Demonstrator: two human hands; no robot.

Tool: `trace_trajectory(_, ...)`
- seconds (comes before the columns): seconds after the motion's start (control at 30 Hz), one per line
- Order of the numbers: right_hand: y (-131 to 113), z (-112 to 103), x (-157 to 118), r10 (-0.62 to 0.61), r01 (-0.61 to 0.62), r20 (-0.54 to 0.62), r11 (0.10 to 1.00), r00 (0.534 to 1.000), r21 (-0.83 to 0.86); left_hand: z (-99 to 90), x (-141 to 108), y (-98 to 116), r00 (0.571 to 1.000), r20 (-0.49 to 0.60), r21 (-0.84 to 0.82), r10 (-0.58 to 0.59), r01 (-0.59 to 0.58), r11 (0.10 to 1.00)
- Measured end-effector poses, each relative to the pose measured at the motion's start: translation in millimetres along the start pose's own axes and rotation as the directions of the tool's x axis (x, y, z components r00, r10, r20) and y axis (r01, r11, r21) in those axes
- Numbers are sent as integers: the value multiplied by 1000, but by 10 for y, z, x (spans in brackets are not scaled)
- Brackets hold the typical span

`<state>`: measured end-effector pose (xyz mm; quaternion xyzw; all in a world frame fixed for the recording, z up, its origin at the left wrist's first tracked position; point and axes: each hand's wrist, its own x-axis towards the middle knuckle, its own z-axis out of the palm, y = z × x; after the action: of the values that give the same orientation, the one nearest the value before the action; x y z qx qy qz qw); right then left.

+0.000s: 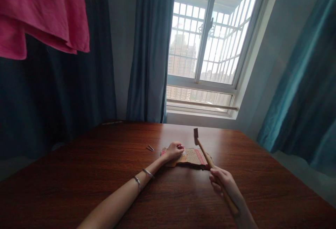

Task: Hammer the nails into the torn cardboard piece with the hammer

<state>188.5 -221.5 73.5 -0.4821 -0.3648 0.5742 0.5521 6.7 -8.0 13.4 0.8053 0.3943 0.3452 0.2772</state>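
Observation:
A hammer [207,158] with a wooden handle is gripped in my right hand [224,183], its head raised above the far right part of a flat board. That board [193,156], brownish with pink-red patches and a dark ragged near edge, lies on the table. My left hand [173,151] is closed over the board's left part, fingers pinched together. Whatever sits between those fingers is too small to make out. Two thin nails [150,147] rest on the table just left of the board.
The brown wooden table [110,183] spreads around the board. Blue curtains [151,50] hang beyond its far edge, beside a barred window [207,40]. A pink cloth [47,12] hangs at the upper left.

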Motion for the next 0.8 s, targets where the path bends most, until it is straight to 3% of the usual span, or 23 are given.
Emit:
trace_trajectory(0.17,52,-326,-135,-243,150,-163,885,956,-440,-1,0,-2,1000,0,-43,-24,24,999)
trace_trajectory(0.3,117,-555,-212,-295,58,-300,793,907,-607,-4,6,-13,1000,8,-57,-24,25,998)
trace_trajectory(0.4,151,-664,-248,-285,-14,-365,772,886,-635,-6,8,-17,1000,9,-59,-16,17,998)
trace_trajectory(0.53,131,-668,-312,-273,29,-316,797,909,-604,-4,7,-22,1000,1,-58,-28,28,998)
trace_trajectory(0.7,106,-588,-373,-173,-62,-330,801,928,-596,0,12,-45,999,2,-44,-35,36,998)
trace_trajectory(0.8,135,-627,-344,-192,-75,-332,760,924,-646,-3,11,-42,1000,1,-49,-13,13,999)
